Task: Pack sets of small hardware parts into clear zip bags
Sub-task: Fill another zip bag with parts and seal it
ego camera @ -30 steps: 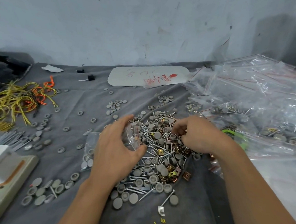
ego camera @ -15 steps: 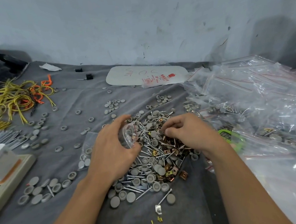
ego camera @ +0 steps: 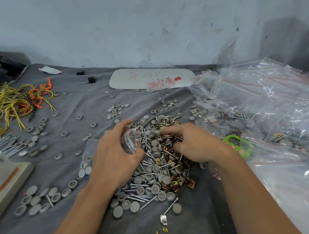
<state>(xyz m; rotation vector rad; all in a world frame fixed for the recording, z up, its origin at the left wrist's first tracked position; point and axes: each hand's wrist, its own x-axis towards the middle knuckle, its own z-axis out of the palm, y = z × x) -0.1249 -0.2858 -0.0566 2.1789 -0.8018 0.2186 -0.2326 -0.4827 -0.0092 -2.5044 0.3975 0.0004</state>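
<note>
Left hand (ego camera: pixel 116 157) gripped the little bag (ego camera: pixel 131 142) open beside the pile (ego camera: pixel 159 172); right hand (ego camera: pixel 195 147) dug in, fingers curled — on what, I couldn't tell. A loose pinch might scatter screws (ego camera: pixel 147 202).

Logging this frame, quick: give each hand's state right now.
Left hand: grips the clear zip bag.
Right hand: curled over the hardware pile; whether it pinches a part cannot be told.
</note>
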